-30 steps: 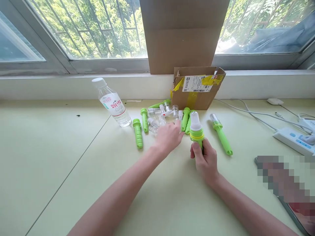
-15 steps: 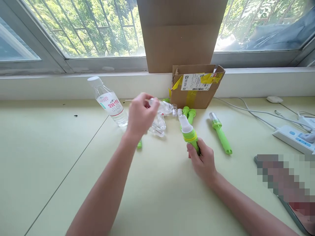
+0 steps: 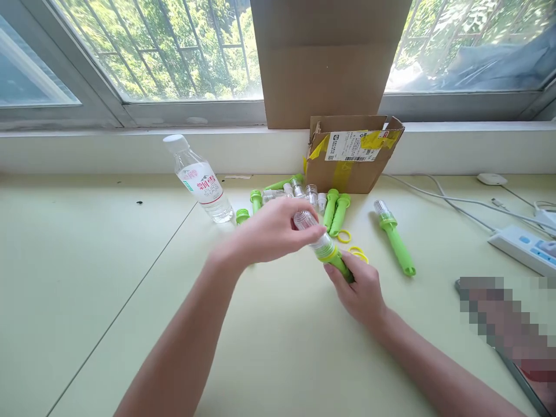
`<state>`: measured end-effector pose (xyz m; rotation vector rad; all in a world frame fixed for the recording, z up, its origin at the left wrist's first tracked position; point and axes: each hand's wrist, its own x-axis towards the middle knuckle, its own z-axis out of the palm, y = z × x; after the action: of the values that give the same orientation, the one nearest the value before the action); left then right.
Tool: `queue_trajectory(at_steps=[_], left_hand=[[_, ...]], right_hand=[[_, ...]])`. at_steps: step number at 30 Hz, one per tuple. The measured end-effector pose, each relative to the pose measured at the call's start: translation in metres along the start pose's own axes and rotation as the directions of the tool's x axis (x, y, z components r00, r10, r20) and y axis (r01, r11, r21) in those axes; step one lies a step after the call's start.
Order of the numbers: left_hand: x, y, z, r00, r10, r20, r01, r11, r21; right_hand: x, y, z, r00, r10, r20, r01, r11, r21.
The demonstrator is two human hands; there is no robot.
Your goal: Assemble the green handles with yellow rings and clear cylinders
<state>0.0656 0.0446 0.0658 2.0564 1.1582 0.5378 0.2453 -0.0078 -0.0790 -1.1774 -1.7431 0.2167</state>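
My right hand (image 3: 358, 286) is closed around a green plastic handle (image 3: 343, 266), which is tilted up and to the left. A yellow ring sits at its collar. My left hand (image 3: 282, 229) grips a clear ribbed plastic cap (image 3: 305, 221), which sits over the handle's upper end. Behind the hands lie several green handles (image 3: 336, 214), clear caps (image 3: 311, 194) and white inserts, partly hidden by my left hand. Yellow rings (image 3: 344, 236) lie just beyond my right hand. To the right rests an assembled green piece with a clear cap (image 3: 394, 237).
A water bottle (image 3: 204, 182) stands at the left. An open cardboard box (image 3: 351, 156) is against the wall at the back. On the right are a power strip (image 3: 523, 249), cables (image 3: 460, 200) and a phone (image 3: 516, 370) at the table's side.
My left hand has brought a clear cap from the pile down to the right, onto the handle, covering its white insert. My right hand has stayed nearly in place.
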Motion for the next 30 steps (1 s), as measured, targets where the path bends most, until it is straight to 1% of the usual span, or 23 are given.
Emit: queue_trajectory(at_steps=[1, 4, 9, 12, 16, 19, 21, 24, 28, 30], left_hand=[[0.001, 0.0, 0.003, 1.0, -0.001, 0.016, 0.001, 1.0, -0.003], [0.004, -0.001, 0.009, 1.0, 0.011, 0.0, -0.011, 0.997, -0.073], [0.01, -0.009, 0.012, 1.0, 0.022, 0.012, -0.019, 0.981, -0.191], [0.011, -0.014, 0.012, 0.999, 0.03, 0.012, -0.026, 0.978, -0.208], [0.01, -0.019, 0.007, 0.999, 0.029, 0.018, -0.025, 0.975, -0.221], [0.008, -0.022, 0.001, 0.999, 0.002, 0.032, 0.005, 0.974, -0.228], [0.006, -0.022, -0.002, 0.999, -0.013, 0.038, 0.02, 0.98, -0.197], [0.005, -0.019, -0.005, 0.999, -0.017, 0.047, 0.024, 0.989, -0.146], [0.003, -0.015, -0.005, 0.999, -0.012, 0.033, 0.015, 0.995, -0.097], [0.003, -0.016, -0.005, 1.0, -0.023, 0.008, 0.024, 0.995, -0.096]], right_hand=[[0.0, 0.0, 0.0, 1.0, 0.001, -0.005, -0.001, 1.0, -0.003], [-0.002, 0.001, 0.0, 0.999, 0.021, -0.036, -0.021, 1.0, 0.005], [-0.007, 0.003, 0.004, 0.982, 0.145, -0.118, -0.134, 0.986, 0.094], [-0.009, 0.004, 0.006, 0.973, 0.178, -0.145, -0.156, 0.976, 0.155], [-0.008, 0.005, 0.004, 0.982, 0.121, -0.143, -0.104, 0.987, 0.123], [-0.007, 0.005, 0.004, 0.991, 0.096, -0.09, -0.089, 0.993, 0.071], [-0.007, 0.005, 0.005, 0.992, 0.105, -0.069, -0.101, 0.993, 0.055], [-0.008, 0.003, 0.007, 0.988, 0.116, -0.106, -0.112, 0.993, 0.045], [-0.006, -0.001, 0.006, 0.992, 0.035, -0.119, -0.027, 0.998, 0.062], [-0.004, -0.002, 0.004, 0.994, 0.015, -0.11, -0.009, 0.999, 0.053]])
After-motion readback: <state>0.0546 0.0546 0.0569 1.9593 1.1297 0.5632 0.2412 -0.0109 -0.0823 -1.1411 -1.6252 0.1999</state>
